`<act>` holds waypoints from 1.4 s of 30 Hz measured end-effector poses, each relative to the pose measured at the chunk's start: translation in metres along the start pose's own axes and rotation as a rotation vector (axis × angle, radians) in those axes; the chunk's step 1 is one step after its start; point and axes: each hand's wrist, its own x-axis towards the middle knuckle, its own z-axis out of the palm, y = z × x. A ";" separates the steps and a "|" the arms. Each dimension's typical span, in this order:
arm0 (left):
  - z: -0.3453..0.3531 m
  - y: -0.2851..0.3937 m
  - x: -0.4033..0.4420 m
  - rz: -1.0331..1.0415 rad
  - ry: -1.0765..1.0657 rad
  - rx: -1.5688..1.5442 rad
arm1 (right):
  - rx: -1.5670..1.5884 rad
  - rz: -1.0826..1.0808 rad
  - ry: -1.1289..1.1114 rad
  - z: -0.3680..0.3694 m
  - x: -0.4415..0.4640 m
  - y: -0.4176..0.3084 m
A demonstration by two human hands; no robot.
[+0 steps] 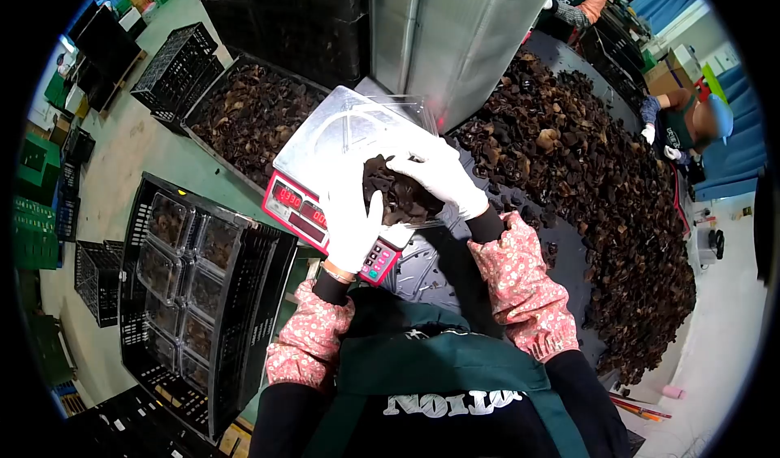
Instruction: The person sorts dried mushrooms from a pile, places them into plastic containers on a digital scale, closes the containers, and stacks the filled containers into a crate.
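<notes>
Dark, curled fungus pieces [398, 194] lie in a clear plastic box, of which only a little shows, on the metal plate of a red and white scale [296, 204] with lit red digits. My left hand [351, 218], in a white glove, is at the left side of the pieces with its fingers apart. From the right, my gloved right hand [443, 178] reaches over them, its fingers bent and pressed onto the dark pieces.
A large heap of dark fungus [585, 174] covers the table at right. A tray of pieces [252, 113] stands behind the scale. At lower left, a black crate [236, 295] holds several filled clear boxes. Co-workers [691, 125] are at upper right.
</notes>
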 end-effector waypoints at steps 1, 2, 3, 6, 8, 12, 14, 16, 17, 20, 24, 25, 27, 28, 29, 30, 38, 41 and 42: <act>0.000 0.000 0.000 0.001 -0.002 0.001 | 0.061 0.024 0.079 0.001 0.000 -0.004; 0.000 0.000 0.000 -0.001 -0.012 0.017 | 0.062 0.025 0.081 0.004 0.000 -0.003; 0.000 0.000 0.000 -0.003 -0.023 0.033 | 0.063 0.065 0.056 0.007 -0.001 0.000; 0.000 0.000 0.000 0.015 0.010 0.014 | 0.019 0.066 -0.059 0.011 -0.003 0.006; 0.001 -0.001 0.001 0.019 0.017 0.056 | -0.026 0.024 -0.148 0.011 -0.004 0.005; 0.002 -0.003 0.000 0.028 0.050 0.074 | -0.202 -0.252 -0.160 0.017 -0.004 0.013; 0.001 -0.003 -0.003 0.019 0.044 0.092 | -0.172 -0.182 -0.124 0.019 -0.001 0.017; 0.000 -0.001 -0.003 0.012 0.043 0.109 | -0.062 -0.162 -0.113 0.012 0.004 0.007; -0.001 0.000 -0.004 0.001 0.038 0.140 | 0.010 -0.125 -0.082 0.007 0.006 0.002; 0.001 0.001 -0.006 -0.026 0.029 0.203 | 0.166 -0.101 0.058 0.004 0.002 -0.018; 0.000 0.008 0.000 -0.018 0.096 0.197 | 0.601 0.072 0.303 -0.002 -0.010 -0.028; -0.003 0.013 0.001 -0.015 0.095 0.195 | 0.837 0.120 0.337 -0.006 -0.018 -0.027; -0.014 0.022 0.000 -0.022 0.237 0.159 | 1.269 0.136 0.366 -0.011 -0.040 -0.015; -0.017 0.025 -0.003 -0.022 0.235 0.156 | 1.399 0.161 0.380 -0.015 -0.056 -0.007; -0.021 0.028 -0.008 -0.035 0.221 -0.062 | 1.393 0.215 0.383 -0.020 -0.079 -0.001; -0.025 0.031 -0.014 -0.051 0.210 -0.278 | 1.387 0.270 0.379 -0.025 -0.103 0.003; -0.018 0.078 -0.076 0.228 -0.104 -0.510 | 0.358 0.602 0.402 0.007 -0.225 0.044; -0.026 0.082 -0.070 0.144 -0.162 -0.491 | 0.005 0.420 0.363 0.025 -0.230 0.054; -0.025 0.079 -0.069 0.146 -0.163 -0.490 | -0.055 0.354 0.367 0.031 -0.228 0.056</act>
